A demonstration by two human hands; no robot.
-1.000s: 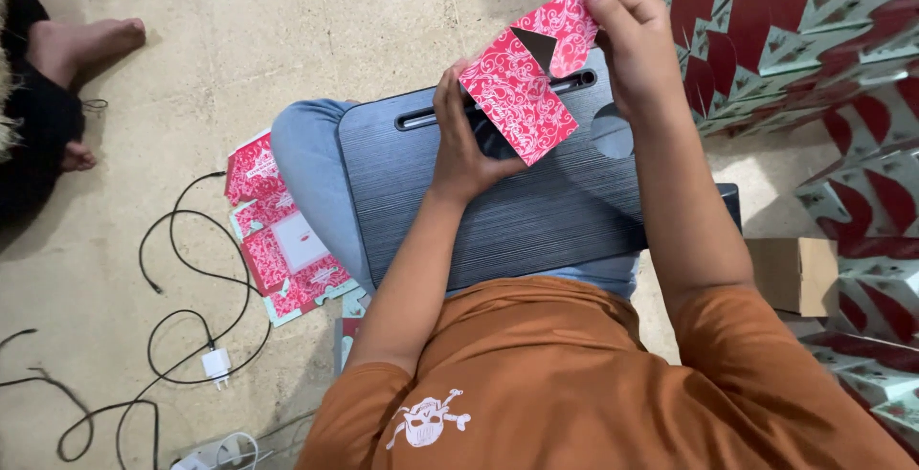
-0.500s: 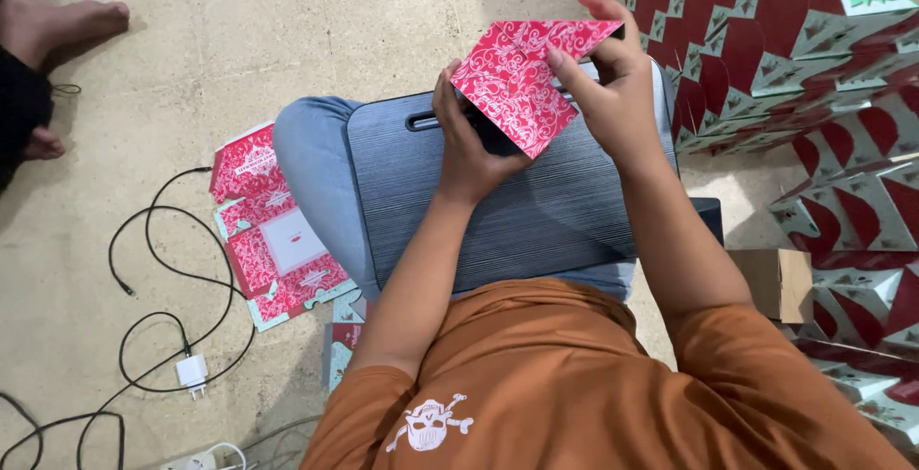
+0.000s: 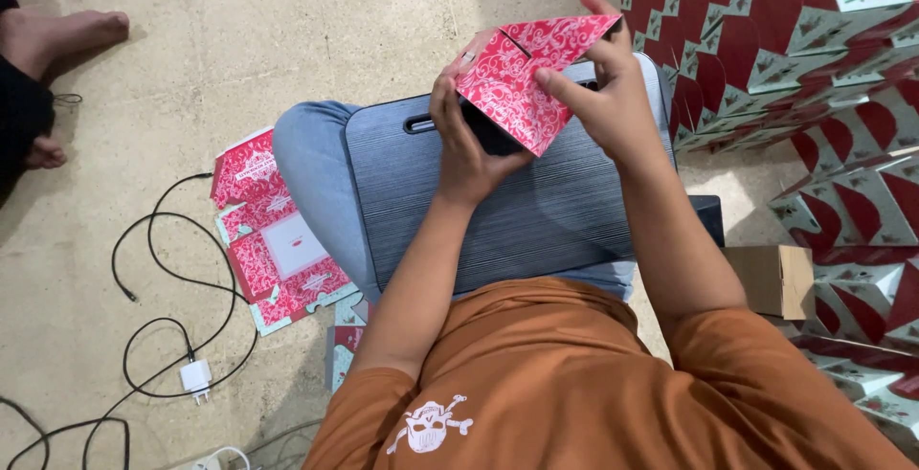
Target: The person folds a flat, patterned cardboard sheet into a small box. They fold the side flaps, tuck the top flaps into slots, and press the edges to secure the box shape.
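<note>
I hold a red carton with a white floral pattern [image 3: 522,82] above a dark grey board [image 3: 507,202] that lies across my lap. My left hand [image 3: 459,135] grips the carton's left and under side, fingers curled beneath it. My right hand [image 3: 598,87] pinches its right flap, with the fingers over the top edge. The carton is partly folded, with one flap sticking out to the upper right.
A stack of flat red cartons [image 3: 273,231] lies on the floor to my left beside black cables [image 3: 172,288] and a white charger [image 3: 196,377]. Piles of folded red and green boxes [image 3: 814,78] fill the right side. Another person's bare feet [image 3: 67,39] are at top left. A brown cardboard box [image 3: 771,279] sits by my right.
The carton has come down and turned from a tilted, raised position to a lower, flatter one. My right hand moved down from the top edge onto the right flap.
</note>
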